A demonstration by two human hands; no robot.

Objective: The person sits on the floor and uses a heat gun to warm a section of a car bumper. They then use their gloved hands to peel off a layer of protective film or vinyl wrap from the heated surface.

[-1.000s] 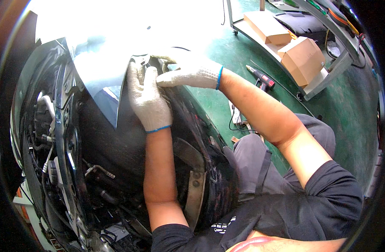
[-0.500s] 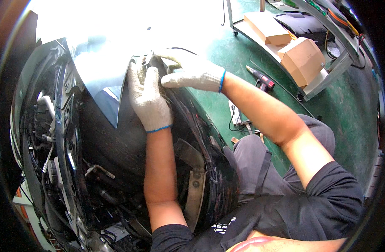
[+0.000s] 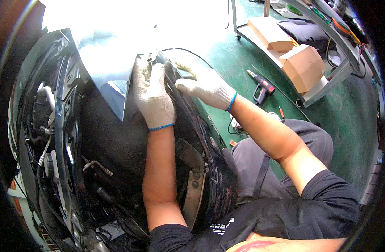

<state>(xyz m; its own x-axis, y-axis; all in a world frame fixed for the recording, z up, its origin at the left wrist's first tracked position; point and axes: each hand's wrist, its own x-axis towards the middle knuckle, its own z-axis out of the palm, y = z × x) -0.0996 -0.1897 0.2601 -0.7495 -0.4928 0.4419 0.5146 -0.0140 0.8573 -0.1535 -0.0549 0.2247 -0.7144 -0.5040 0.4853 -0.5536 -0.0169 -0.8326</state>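
I wear white knitted gloves with blue cuffs. My left hand (image 3: 154,98) reaches up between a shiny body panel (image 3: 106,77) with a pointed lower corner and a dark curved trim edge (image 3: 171,73). Its fingers and thumb close around a small part at the top of that gap, which they mostly hide. To the right, my right hand (image 3: 211,88) is at the outer side of the trim, thumb and fingers apart. The thumb tip lies close to the trim edge; whether it touches I cannot tell. Below the hands is the dark hollow of a wheel arch (image 3: 112,138).
On the green floor (image 3: 348,126) to the right lies a heat gun (image 3: 264,89). Beyond it, a metal trolley (image 3: 314,98) carries cardboard boxes (image 3: 302,69). A black cable (image 3: 190,51) runs behind my right hand. Exposed metal and pipes (image 3: 60,138) line the left side.
My right hand has drawn away from the left one, slightly right and down. My left hand stays at the gap. The whole view has shifted a little, showing more of the heat gun.
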